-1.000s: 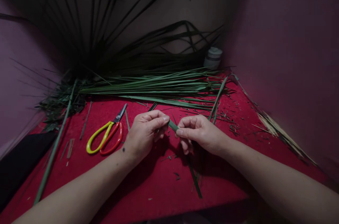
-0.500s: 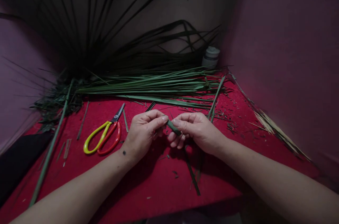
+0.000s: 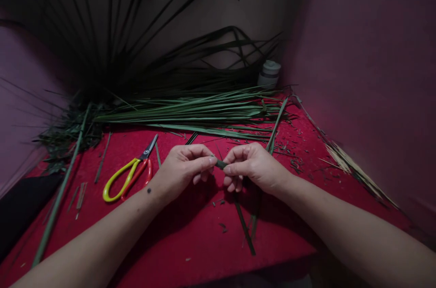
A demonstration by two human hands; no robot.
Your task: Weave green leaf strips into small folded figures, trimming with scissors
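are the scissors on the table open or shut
Shut: the blades of the scissors lie together, tapering as one to a single tip on the red surface.

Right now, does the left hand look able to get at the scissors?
Probably yes: the scissors lie close to the left hand, yellow handle in plain view. But it pinches a green leaf strip, which it may need to release first.
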